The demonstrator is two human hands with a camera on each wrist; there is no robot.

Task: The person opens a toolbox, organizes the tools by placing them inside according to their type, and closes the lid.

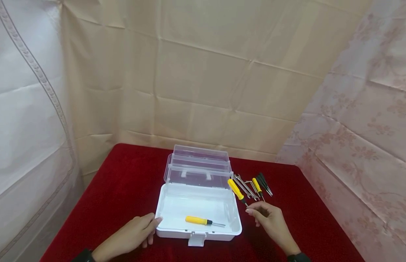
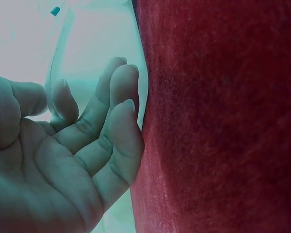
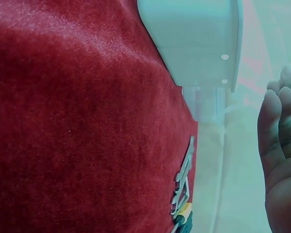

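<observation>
A white toolbox (image 1: pixel 168 234) stands with its clear lid (image 1: pixel 203 156) raised at the back. Inside it lies a yellow screwdriver (image 1: pixel 197 220) with a black collar, its shaft pointing right. My left hand (image 1: pixel 132 233) grips the box's front left corner, the thumb over the rim and the other fingers outside, as the left wrist view (image 2: pixel 87 141) also shows. Just right of the box, my right hand (image 1: pixel 269 220) pinches a second yellow screwdriver (image 1: pixel 235 189) by its metal shaft, handle tilted up and left. In the right wrist view only its collar and handle end show.
On the red cloth (image 1: pixel 307 211), right of the box, lie several wrenches (image 1: pixel 244 187), a short yellow screwdriver (image 1: pixel 256 184) and some black-handled tools (image 1: pixel 263 182). The box's latch (image 1: pixel 197 239) hangs down in front. Beige curtain (image 1: pixel 203 80) stands behind the table.
</observation>
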